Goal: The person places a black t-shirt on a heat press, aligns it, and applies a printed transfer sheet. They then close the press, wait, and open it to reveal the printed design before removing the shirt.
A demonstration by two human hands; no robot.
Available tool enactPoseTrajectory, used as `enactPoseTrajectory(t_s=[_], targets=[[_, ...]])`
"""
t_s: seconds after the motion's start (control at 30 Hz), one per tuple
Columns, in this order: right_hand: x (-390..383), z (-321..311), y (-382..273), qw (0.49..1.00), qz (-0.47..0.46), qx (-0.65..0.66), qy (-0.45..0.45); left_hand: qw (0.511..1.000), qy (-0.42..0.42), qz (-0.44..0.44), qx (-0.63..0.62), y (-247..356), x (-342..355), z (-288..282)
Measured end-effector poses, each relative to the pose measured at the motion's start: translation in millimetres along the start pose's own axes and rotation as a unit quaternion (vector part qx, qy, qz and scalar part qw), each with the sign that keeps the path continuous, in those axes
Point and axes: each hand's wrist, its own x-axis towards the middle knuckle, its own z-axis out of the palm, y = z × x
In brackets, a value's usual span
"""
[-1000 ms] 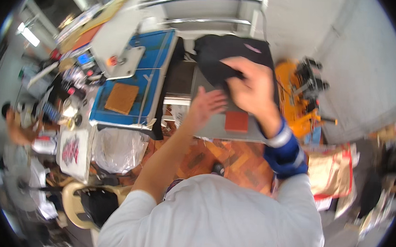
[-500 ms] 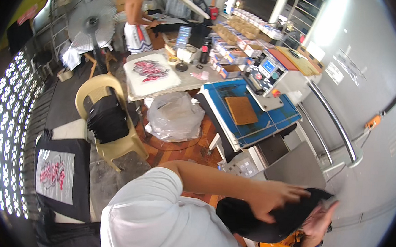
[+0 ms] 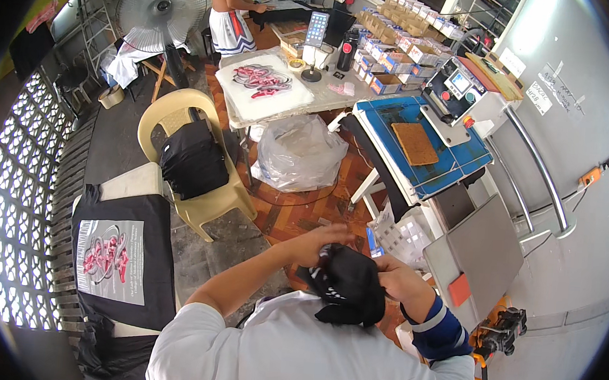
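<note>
A bunched black cloth (image 3: 351, 281), with some white marks on its left part, is held up in front of my white-shirted chest. My right hand (image 3: 398, 278) grips its right upper edge, fingers closed on the fabric; a blue and white band circles that forearm. At the cloth's upper left is my left hand (image 3: 325, 242), smeared by motion, so I cannot tell how its fingers lie. To the left, a black garment with a red and white print (image 3: 109, 261) is spread flat on a table. Folded black cloth (image 3: 193, 160) rests on a beige plastic chair (image 3: 176, 103).
Ahead stands a table with a printed white sheet (image 3: 264, 85), a phone on a stand (image 3: 315, 32) and a dark bottle (image 3: 347, 50). A heat press (image 3: 459, 95) with a blue bed is at the right. Small boxes (image 3: 391, 62), a fan (image 3: 163, 7) and another person (image 3: 228, 15) are farther back.
The black cloth has come from the lower right to the front of my chest and is more bunched. My left hand has moved left, from lying on the cloth to its upper left.
</note>
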Motion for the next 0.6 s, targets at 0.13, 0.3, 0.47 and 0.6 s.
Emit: enactPoseTrajectory(t_s=[0.13, 0.3, 0.47, 0.6], targets=[[19.2, 3.7, 27.7, 0.990, -0.027, -0.044, 0.131, 0.992, -0.069, -0.106, 0.016, -53.9, -43.3, 11.2], [-41.2, 16.8, 10.6, 0.922, -0.186, 0.179, 0.290, 0.967, 0.185, -0.165, -0.052, -16.8, -50.3, -19.4], [-136.6, 32.7, 7.8, 0.817, -0.231, -0.029, 0.527, 0.980, 0.068, 0.017, 0.184, 80.8, 7.9, -9.7], [-215.9, 58.7, 50.6, 0.734, -0.300, -0.019, 0.608, 0.982, -0.134, -0.080, 0.105, -13.3, -8.2, 27.7]])
